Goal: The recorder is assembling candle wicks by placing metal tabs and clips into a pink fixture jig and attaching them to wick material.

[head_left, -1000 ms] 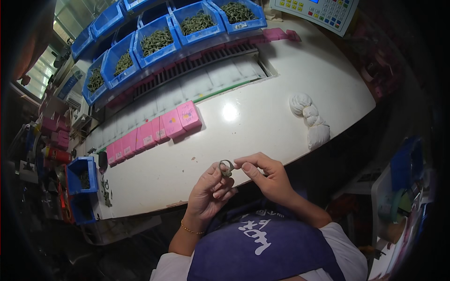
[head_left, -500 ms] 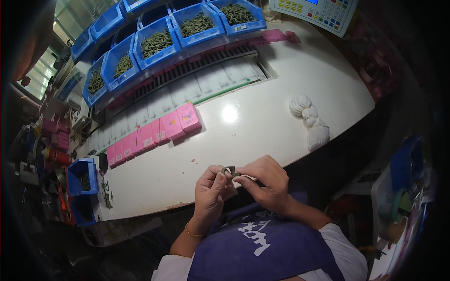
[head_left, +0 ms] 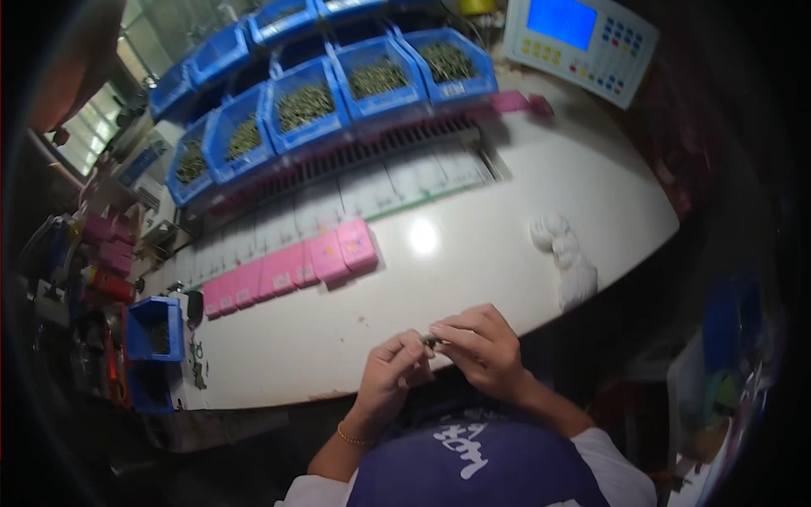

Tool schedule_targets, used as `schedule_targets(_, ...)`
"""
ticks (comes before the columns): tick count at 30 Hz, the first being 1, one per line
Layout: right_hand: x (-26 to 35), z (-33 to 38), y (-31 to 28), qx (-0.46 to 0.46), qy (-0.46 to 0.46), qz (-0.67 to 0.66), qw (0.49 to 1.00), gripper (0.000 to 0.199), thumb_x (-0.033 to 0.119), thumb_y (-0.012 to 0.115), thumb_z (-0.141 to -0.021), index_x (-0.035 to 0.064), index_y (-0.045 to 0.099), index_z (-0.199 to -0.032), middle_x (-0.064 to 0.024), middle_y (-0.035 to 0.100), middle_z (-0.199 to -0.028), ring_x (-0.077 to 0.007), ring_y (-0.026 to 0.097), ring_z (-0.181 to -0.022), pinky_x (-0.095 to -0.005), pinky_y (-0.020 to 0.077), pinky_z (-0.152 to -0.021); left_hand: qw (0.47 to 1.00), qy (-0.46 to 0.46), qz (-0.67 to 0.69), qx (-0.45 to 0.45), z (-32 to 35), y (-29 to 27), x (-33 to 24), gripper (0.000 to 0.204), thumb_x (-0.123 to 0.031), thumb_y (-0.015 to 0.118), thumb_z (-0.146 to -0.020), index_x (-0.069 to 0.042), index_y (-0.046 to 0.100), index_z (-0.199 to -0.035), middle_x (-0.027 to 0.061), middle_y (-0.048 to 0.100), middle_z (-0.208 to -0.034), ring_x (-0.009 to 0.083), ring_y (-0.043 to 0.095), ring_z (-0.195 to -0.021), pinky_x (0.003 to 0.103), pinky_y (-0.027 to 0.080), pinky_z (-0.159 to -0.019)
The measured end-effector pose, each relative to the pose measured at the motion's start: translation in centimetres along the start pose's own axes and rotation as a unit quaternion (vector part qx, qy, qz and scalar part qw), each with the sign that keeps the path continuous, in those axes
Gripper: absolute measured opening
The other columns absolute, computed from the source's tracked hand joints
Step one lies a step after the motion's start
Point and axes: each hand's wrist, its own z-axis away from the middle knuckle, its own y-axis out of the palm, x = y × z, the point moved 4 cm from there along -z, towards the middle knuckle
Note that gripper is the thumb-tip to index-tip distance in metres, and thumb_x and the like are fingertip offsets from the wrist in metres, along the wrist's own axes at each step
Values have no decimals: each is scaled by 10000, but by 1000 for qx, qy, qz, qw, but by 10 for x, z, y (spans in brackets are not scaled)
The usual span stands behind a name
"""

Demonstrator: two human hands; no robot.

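My left hand (head_left: 392,368) and my right hand (head_left: 485,348) meet just in front of the table's near edge. Their fingertips pinch a small dark olive-green piece (head_left: 431,342) between them. It looks like a short strip or band, but fingers cover most of it and the picture is slightly blurred. Both hands are closed on it, thumbs against the fingers. A bracelet of gold-coloured beads circles my left wrist.
Blue bins (head_left: 306,108) with dark green pieces stand in rows at the back. A row of pink boxes (head_left: 289,271) lies before them. White bundled cloth (head_left: 567,264) rests at the right, below a control panel (head_left: 583,42). More blue bins (head_left: 155,329) sit at the left.
The whole view has shifted, so the table and bins appear lower. My fingers have drawn closer over the green piece, which showed as a curved band before and is now mostly covered.
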Motion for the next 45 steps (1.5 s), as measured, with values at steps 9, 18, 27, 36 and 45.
schedule_targets(9,-61,19,7,39,156,62,985,190,93,711,-854,47,712,-1038,-93,704,-987,-289,608,-910,-385,475,-825,888,265,-327,-187,-42,-84,-123,14,1,726,-849,-9,723,-839,13,631,-861,84,531,-770,229,427,-691)
schedule_targets(18,-57,4,16,67,79,126,987,178,52,728,-807,69,718,-984,-48,699,-935,-252,616,-854,-362,457,-772,602,443,-597,-291,-199,-141,-388,206,-192,728,-861,6,677,-883,167,689,-1052,281,696,-849,376,525,-766)
schedule_targets(27,-55,1,7,44,141,61,987,141,-28,697,-823,-16,697,-963,-154,694,-924,-336,615,-831,-410,490,-757,548,154,-760,-313,-333,-195,-441,296,-339,707,-836,-79,736,-973,158,725,-1057,337,671,-1060,450,510,-911)
schedule_targets(36,-66,5,13,85,148,68,983,162,4,723,-778,42,713,-935,-87,706,-891,-277,632,-810,-376,484,-753,501,75,-802,-317,-374,-234,-464,501,-476,607,-902,-171,654,-1295,150,595,-1377,384,507,-1322,623,315,-1091)
schedule_targets(45,-70,2,13,53,142,69,986,149,30,711,-809,59,712,-956,-66,709,-901,-254,629,-817,-365,475,-747,629,388,-639,-212,-198,-100,-345,349,-321,575,-990,-21,721,-1094,155,727,-1072,249,685,-1020,334,504,-897)
